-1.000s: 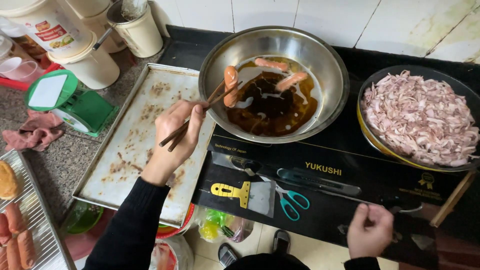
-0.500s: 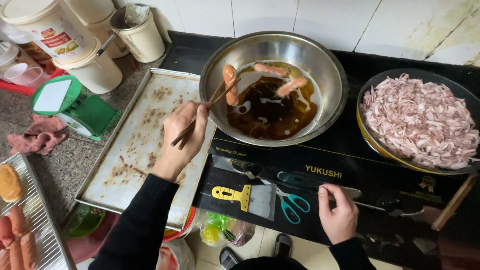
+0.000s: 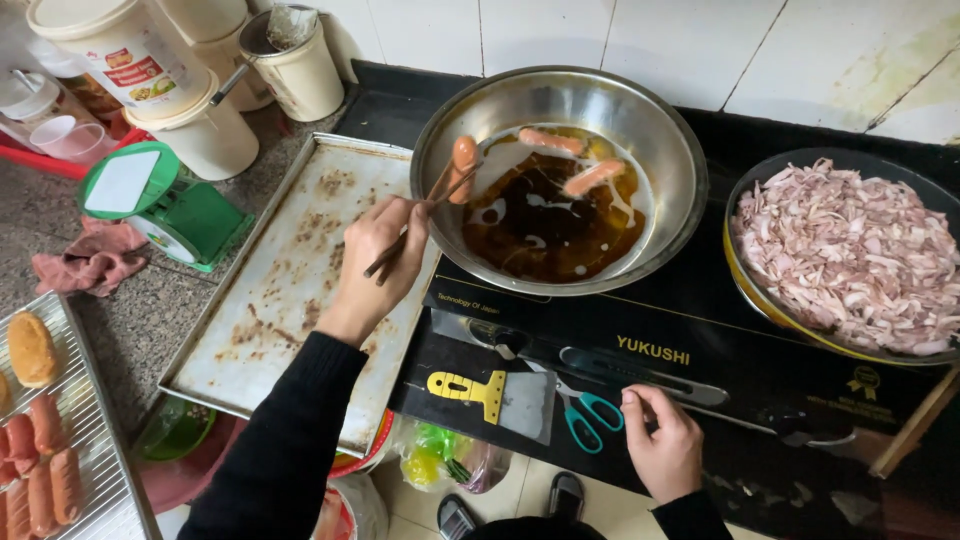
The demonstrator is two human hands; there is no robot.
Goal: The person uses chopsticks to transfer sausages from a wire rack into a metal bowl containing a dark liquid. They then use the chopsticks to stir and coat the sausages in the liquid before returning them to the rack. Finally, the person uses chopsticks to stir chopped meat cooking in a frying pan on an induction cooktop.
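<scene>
My left hand [image 3: 375,262] grips a pair of brown chopsticks [image 3: 415,218] whose tips pinch a sausage [image 3: 464,156] at the left rim of a steel wok [image 3: 680,170]. Two more sausages [image 3: 570,160] float in the dark oil inside the wok. My right hand [image 3: 663,445] rests with curled fingers on the front of the black cooktop [image 3: 700,350], just right of teal-handled scissors [image 3: 590,415] and below a long metal tool [image 3: 620,362]. It holds nothing I can see.
A greasy metal baking tray [image 3: 290,290] lies left of the wok. A yellow-handled scraper [image 3: 495,392] sits on the cooktop. A bowl of sliced pink meat [image 3: 850,260] is at right; a green scale [image 3: 150,205], buckets [image 3: 190,90] and a rack of sausages [image 3: 45,470] at left.
My right hand has moved left and forward from the cooktop's front edge to beside the scissors. My left hand keeps the sausage lifted at the wok's rim.
</scene>
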